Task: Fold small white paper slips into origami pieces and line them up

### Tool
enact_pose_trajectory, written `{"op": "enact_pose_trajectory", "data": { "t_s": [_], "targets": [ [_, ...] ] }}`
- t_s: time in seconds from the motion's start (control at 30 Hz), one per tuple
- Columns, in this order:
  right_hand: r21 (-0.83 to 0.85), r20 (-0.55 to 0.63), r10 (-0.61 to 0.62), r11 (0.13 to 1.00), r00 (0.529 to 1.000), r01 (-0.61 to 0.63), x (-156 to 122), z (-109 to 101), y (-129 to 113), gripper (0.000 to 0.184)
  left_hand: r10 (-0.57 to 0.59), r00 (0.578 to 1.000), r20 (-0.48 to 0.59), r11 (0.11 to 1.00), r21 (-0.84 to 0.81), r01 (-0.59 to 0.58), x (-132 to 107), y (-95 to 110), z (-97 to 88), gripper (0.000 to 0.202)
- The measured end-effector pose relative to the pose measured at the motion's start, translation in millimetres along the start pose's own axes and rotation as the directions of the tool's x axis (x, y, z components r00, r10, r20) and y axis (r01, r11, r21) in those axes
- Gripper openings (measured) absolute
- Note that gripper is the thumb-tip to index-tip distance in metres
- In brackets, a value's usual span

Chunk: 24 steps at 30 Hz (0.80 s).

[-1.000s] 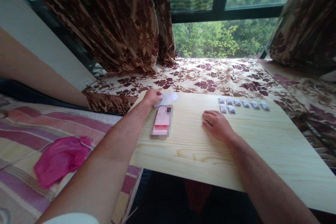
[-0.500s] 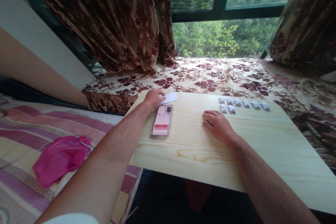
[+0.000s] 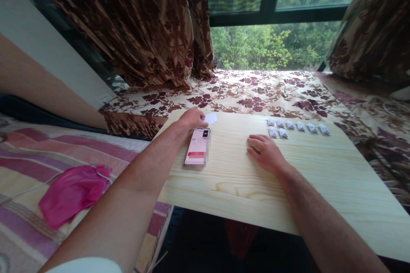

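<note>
My left hand [image 3: 192, 118] is at the back left of the table, its fingers bent and drawn together on a small pile of white paper sheets [image 3: 211, 118]. The fingertips partly hide the near edge of the sheets. Just in front of that hand lies a phone [image 3: 196, 149] with a pink screen, partly blurred out. My right hand [image 3: 265, 151] rests palm down on the wood, fingers stretched out, holding nothing. Beyond it, to the right, several small white folded paper pieces [image 3: 290, 125] with raised, pointed middles stand in two rows.
The pale wooden table [image 3: 237, 187] has rounded corners. Behind it is a window ledge with a floral cloth [image 3: 250, 89], below brown curtains [image 3: 153, 30]. At left, a pink cloth item [image 3: 75, 196] and a white cord lie on a striped bedspread [image 3: 22, 170].
My left hand has shifted slightly right and further over the white sheets, covering more of them. My right hand and the folded paper pieces have stayed in place.
</note>
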State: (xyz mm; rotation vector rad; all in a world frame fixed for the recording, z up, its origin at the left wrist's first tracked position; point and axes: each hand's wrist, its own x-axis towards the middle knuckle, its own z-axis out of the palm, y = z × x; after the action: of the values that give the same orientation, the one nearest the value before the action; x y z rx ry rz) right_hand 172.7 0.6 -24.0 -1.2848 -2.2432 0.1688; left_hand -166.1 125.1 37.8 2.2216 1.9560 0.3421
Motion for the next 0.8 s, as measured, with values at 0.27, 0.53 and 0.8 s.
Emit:
{"op": "enact_pose_trajectory", "data": {
  "t_s": [0.27, 0.53, 0.8],
  "targets": [
    [-0.005, 0.003, -0.005, 1.0, 1.0, 0.005, 0.0, 1.2, 1.8, 0.031, 0.036, 0.996, 0.087, 0.998, 0.039, -0.039, -2.2, 5.0, -12.1, 0.029],
    [-0.003, -0.003, -0.011, 1.0, 1.0, 0.011, -0.1, 2.0, 2.4, 0.033, 0.07, 0.997, 0.032, 0.988, 0.136, -0.074, -2.8, 2.5, -4.8, 0.037],
    [0.006, -0.001, -0.006, 1.0, 1.0, 0.006, 0.0, 2.9, 3.6, 0.033, 0.111, 0.993, -0.042, 0.98, 0.172, -0.102, -5.4, 2.4, -5.2, 0.024]
  ]
}}
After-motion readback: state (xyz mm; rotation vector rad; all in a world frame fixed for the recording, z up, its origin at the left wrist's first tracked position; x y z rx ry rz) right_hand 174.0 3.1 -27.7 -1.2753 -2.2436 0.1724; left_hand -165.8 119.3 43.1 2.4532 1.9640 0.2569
